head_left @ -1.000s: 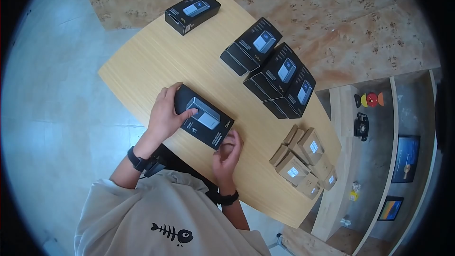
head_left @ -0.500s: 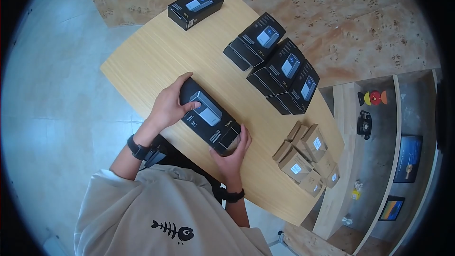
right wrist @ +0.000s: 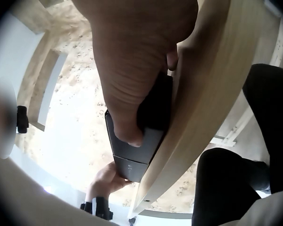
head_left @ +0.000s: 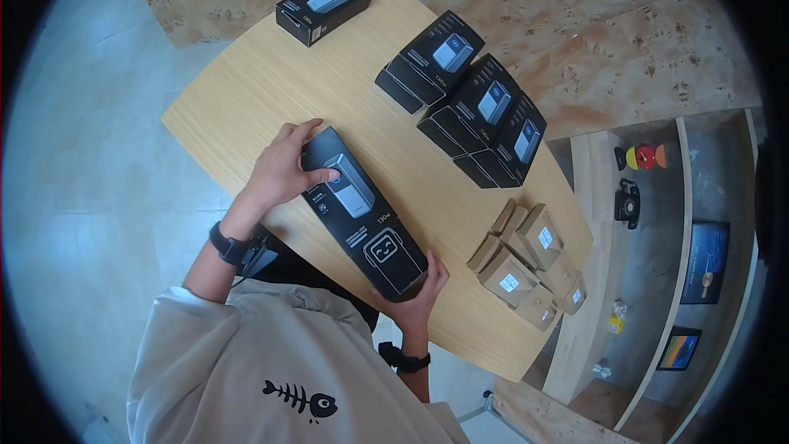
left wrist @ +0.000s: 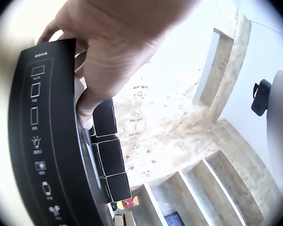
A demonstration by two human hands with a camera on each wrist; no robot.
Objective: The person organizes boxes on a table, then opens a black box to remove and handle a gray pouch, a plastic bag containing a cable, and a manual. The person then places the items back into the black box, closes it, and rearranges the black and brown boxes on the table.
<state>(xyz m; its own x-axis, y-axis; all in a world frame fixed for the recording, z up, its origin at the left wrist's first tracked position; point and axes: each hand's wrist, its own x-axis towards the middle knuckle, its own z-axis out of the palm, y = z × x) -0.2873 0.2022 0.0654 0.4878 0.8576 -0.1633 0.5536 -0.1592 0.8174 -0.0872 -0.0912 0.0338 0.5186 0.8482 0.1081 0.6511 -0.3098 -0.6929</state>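
A black box sleeve [head_left: 347, 185] with a picture of a grey device lies tilted at the table's near edge. My left hand [head_left: 279, 168] grips its upper end, thumb on the printed face; the left wrist view shows this hand [left wrist: 118, 42] and the sleeve's icon-printed side [left wrist: 42, 132]. From the sleeve's lower end a black inner box [head_left: 388, 255] with a smiling face sticks out. My right hand [head_left: 417, 292] holds that inner box's far end, fingers along its side; in the right wrist view this hand's thumb [right wrist: 128, 134] lies on the black surface.
Several similar black boxes [head_left: 493, 103] stand grouped beyond my hands, and one more [head_left: 325, 6] lies at the table's far end. Small brown cartons [head_left: 526, 259] are piled at the right of the wooden table [head_left: 246, 90]. Shelves [head_left: 592, 263] stand behind them.
My right hand has closed on the box's lower end and moved down and to the right. The inner box with the face has slid out of the sleeve, while my left hand keeps its grip.
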